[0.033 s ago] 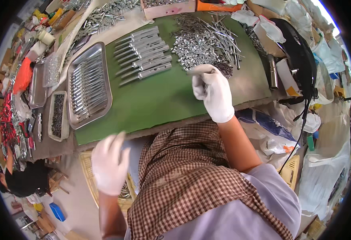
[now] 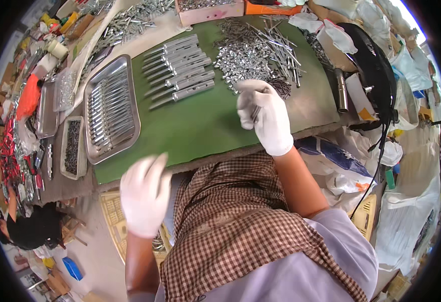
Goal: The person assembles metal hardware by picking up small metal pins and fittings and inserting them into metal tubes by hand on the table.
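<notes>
My right hand [image 2: 265,118], in a white glove, is curled above the green mat [image 2: 190,133], just in front of a heap of small shiny metal nuts or sleeves [image 2: 244,60]. Between its fingers shows a bit of a small dark metal piece [image 2: 255,111]; its kind I cannot make out. My left hand [image 2: 146,194], also gloved, hovers at the mat's near edge with its fingers stretched out and nothing visible in it. A row of grey metal tubes with thin rods [image 2: 180,73] lies on the mat. Left of it, a steel tray [image 2: 137,121] holds a row of similar slender metal parts.
Long thin rods [image 2: 283,48] and dark screws [image 2: 238,30] lie behind my right hand. A small bin of dark pins [image 2: 73,146] stands left of the tray. A black lamp-like object [image 2: 374,70] with a cable is at the right. A co-worker [image 2: 34,226] sits at lower left.
My left hand has moved up and slightly right, toward the mat. The right hand has turned a little, and a dark metal piece now shows between its fingers.
</notes>
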The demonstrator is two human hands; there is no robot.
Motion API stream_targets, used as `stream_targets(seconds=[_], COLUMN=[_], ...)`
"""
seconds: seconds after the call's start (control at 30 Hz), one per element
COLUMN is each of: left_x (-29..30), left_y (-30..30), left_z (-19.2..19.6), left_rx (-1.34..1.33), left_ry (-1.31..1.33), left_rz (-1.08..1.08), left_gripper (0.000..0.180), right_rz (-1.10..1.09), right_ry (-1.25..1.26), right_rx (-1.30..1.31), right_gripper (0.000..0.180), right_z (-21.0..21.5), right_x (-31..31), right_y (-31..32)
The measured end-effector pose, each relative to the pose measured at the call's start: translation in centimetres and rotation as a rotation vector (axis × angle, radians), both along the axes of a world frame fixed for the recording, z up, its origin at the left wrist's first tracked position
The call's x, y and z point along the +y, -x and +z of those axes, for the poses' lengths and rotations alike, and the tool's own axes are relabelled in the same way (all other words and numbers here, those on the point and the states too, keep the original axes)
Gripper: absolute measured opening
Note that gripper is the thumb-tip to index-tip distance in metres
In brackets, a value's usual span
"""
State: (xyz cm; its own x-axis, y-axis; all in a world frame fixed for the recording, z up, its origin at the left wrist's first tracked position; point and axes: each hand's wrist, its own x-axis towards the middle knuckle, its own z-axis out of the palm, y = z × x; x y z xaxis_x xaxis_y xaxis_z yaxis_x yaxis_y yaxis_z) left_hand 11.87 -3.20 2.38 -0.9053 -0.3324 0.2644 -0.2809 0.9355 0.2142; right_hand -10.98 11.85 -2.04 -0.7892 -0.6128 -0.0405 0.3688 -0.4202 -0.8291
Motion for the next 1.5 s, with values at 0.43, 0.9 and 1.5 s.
stream_targets(seconds=[0.43,0.9,1.5], left_x=[-4.5,-0.6,2.0], left_y=[13.5,10.5,10.1], left_z=[-4.3,0.2,-1.8], left_rx=[0.162,-0.065,-0.106], left_ry=[0.013,-0.11,-0.115], left_rz=[-0.287,-0.396,-0.236], left_gripper=[0.022,0.03,0.022], right_rz=[0.111,0.202,-0.279], right_ry=[-0.392,-0.602,-0.936], right_rx=[0.06,0.219,1.137], right_gripper=[0.028,0.032,0.019], right_z=[1.4,2.1,2.0], right_x=[2.1,2.2,3.1], right_y=[-2.1,-1.4,9.6])
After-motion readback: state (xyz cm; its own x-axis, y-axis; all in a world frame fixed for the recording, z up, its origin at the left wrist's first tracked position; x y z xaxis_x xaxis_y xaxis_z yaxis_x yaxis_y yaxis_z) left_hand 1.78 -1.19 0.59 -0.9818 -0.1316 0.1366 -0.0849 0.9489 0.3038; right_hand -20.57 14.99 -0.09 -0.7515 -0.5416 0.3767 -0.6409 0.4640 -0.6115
